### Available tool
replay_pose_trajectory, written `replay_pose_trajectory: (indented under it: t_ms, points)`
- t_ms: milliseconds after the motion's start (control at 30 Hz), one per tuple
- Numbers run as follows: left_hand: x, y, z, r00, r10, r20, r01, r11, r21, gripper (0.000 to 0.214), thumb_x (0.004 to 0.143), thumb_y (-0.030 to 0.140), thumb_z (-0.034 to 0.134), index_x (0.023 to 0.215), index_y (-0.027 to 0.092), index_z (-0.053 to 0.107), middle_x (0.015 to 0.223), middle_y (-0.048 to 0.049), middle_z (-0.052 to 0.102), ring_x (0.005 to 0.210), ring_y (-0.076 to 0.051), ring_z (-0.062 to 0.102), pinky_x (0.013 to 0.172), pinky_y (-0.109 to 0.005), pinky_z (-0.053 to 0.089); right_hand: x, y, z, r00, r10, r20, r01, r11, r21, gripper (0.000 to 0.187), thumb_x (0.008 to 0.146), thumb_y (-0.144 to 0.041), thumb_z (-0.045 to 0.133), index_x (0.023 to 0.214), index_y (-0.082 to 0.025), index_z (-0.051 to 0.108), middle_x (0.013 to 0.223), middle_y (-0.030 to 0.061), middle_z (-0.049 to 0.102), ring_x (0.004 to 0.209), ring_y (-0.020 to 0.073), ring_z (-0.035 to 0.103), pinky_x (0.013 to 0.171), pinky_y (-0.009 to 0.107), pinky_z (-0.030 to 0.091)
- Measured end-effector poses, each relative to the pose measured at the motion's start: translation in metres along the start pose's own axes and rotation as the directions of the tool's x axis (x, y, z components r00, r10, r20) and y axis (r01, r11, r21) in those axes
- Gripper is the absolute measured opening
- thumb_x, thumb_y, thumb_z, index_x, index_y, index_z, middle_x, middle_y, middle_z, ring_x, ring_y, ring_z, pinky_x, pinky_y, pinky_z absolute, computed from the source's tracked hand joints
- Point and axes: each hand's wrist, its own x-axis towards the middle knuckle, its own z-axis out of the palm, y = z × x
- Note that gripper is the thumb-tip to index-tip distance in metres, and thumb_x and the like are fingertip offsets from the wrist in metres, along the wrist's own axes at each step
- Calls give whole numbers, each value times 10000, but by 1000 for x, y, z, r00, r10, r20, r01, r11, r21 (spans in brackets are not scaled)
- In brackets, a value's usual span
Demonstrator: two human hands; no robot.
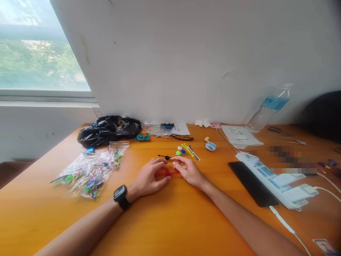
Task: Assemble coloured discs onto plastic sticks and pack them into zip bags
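Observation:
My left hand [150,177] and my right hand [189,170] rest close together on the orange table [170,220]. Both have curled fingers pinching a small red plastic piece [168,173] between them. A thin black stick with a round hub [165,156] lies just beyond my fingertips. Behind it lie small coloured discs and sticks [186,150] in green, blue and yellow. A black watch [121,196] sits on my left wrist.
Clear bags of coloured plastic parts [89,170] lie at the left, a black plastic bag [108,129] behind them. A black phone [252,183], a white power strip [277,183] with cables, papers [241,137] and a water bottle [268,108] occupy the right.

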Motion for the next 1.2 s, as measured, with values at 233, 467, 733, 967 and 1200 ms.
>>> replay_pose_trajectory:
  t_ms: [233, 467, 733, 967, 1200]
  points:
    - [-1, 6, -17, 954, -148, -260, 140, 989, -49, 232, 1067, 418, 548, 1127, 229, 669, 1124, -79, 702, 1019, -246, 625, 897, -381, 514, -11, -28, -14, 987, 160, -24, -154, 974, 167, 621, 955, -763, 550, 830, -195, 770, 451, -74, 263, 388, 97, 227, 401, 269, 242]
    - [0, -6, -19, 935, -178, -308, 169, 984, -56, 244, 1098, 402, 500, 1081, 216, 657, 1070, -59, 696, 947, -213, 621, 868, -354, 497, 3, -26, -45, 948, 58, -314, 2, 982, 189, 545, 896, -719, 682, 766, -191, 715, 487, -74, 265, 453, 100, 223, 447, 280, 188]
    - [-6, 19, -14, 979, 183, 90, -189, 980, 64, 349, 995, 408, 668, 1300, 240, 647, 1196, -120, 715, 1061, -281, 648, 966, -432, 523, 6, -27, -58, 996, -48, -71, 43, 997, -64, 467, 903, -639, 709, 815, -181, 743, 607, -7, 558, 563, 139, 496, 571, 283, 418]
    - [-8, 13, 10, 942, 246, 227, -263, 964, 46, 235, 1019, 234, 602, 1227, 263, 708, 1040, -84, 750, 944, -230, 673, 871, -364, 529, -9, -32, -46, 891, 7, 454, 109, 967, -229, 305, 812, -453, 854, 995, -214, 804, 767, 3, 668, 639, 136, 503, 551, 246, 368]
    - [-4, 6, 2, 1000, -21, 20, 21, 1000, 19, 119, 1000, 220, 586, 1012, 225, 705, 944, -60, 727, 871, -216, 659, 781, -332, 532, -9, -17, -24, 962, -16, 271, 76, 975, -210, 277, 927, -435, 744, 1082, -207, 770, 878, 15, 682, 681, 133, 515, 600, 252, 391]
